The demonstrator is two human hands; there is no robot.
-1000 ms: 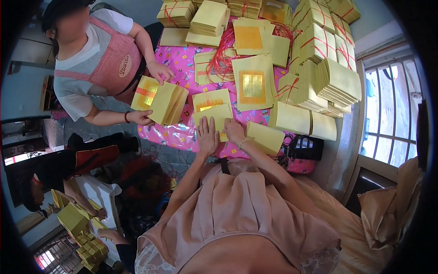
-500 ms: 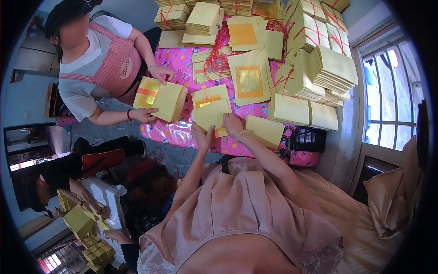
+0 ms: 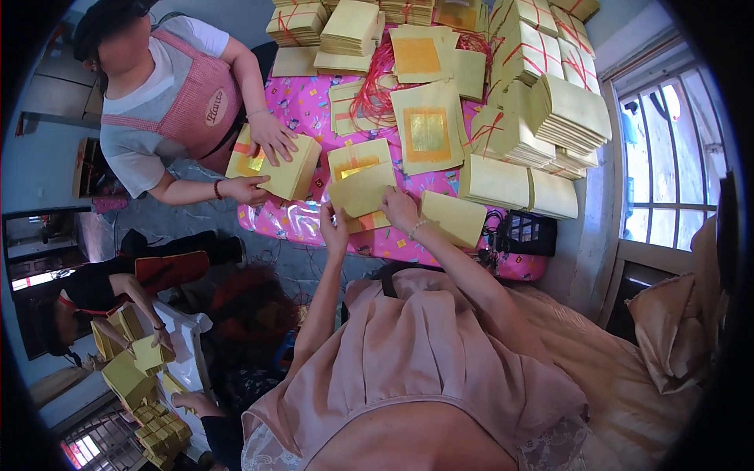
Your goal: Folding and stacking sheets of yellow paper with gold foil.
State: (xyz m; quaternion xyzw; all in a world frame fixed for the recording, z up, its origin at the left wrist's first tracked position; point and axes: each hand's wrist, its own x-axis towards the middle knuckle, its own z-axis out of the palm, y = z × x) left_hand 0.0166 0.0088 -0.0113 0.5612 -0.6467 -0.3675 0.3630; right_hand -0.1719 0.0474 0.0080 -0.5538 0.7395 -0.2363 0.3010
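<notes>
Over the pink patterned tabletop, a plain yellow paper sheet is held slightly tilted between my two hands. My left hand pinches its lower left corner with thumb and fingers. On the right edge, the fingers of my right hand are closed, with a beaded bracelet at that wrist. Partly covered beneath the sheet lies yellow paper with a gold foil square and an orange-red band. A plain yellow paper stack rests just right of my right hand. Whether I hold one sheet or several thin ones, I cannot tell.
Across the left corner, a person in a pink apron handles a thick yellow paper stack. Red-tied bundles pile up at the right; foil-printed sheets and red strings lie mid-table. Other people work at lower left.
My left hand has shifted slightly up and left, now pinching the sheet's corner. The apron-wearing person's upper hand has spread over their stack. At lower left, another worker's arms have moved.
</notes>
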